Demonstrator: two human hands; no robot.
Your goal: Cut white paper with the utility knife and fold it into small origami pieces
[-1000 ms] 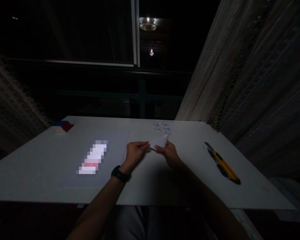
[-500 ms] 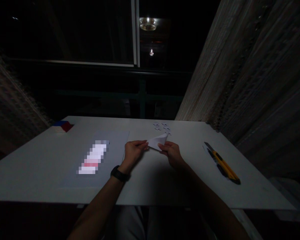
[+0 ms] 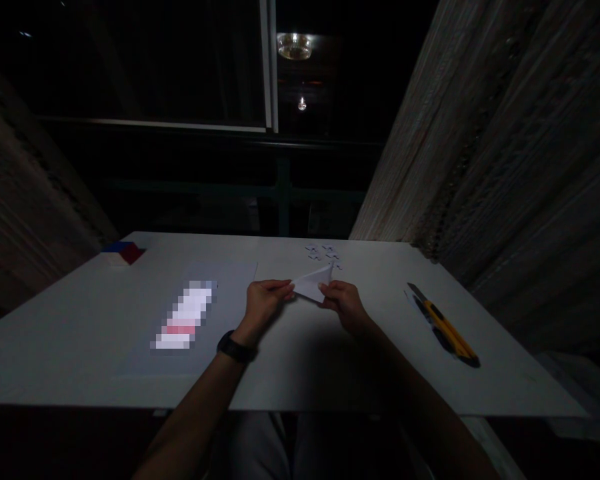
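Note:
A small folded white paper (image 3: pixel 311 285), roughly triangular, is held up just above the table between both hands. My left hand (image 3: pixel 266 300), with a dark watch on the wrist, pinches its left corner between thumb and fingers. On the right side, my right hand (image 3: pixel 346 303) grips the paper's edge, thumb on the near face and fingers behind. The upper tip of the paper points toward several small dark marks (image 3: pixel 314 257) on the far part of the table.
The white table (image 3: pixel 380 380) carries a yellow utility knife (image 3: pixel 447 330) with a dark pen (image 3: pixel 434 325) alongside, at the right. At left lie a large pale sheet (image 3: pixel 230 320) with a bright pixelated patch (image 3: pixel 183 317) and a blue, red and white block (image 3: pixel 123 253). Curtains hang on both sides.
The paper has tilted slightly, its upper tip shifting a little left, and the right thumb sits slightly higher on it. Both hands keep their hold. The whole view has shifted slightly.

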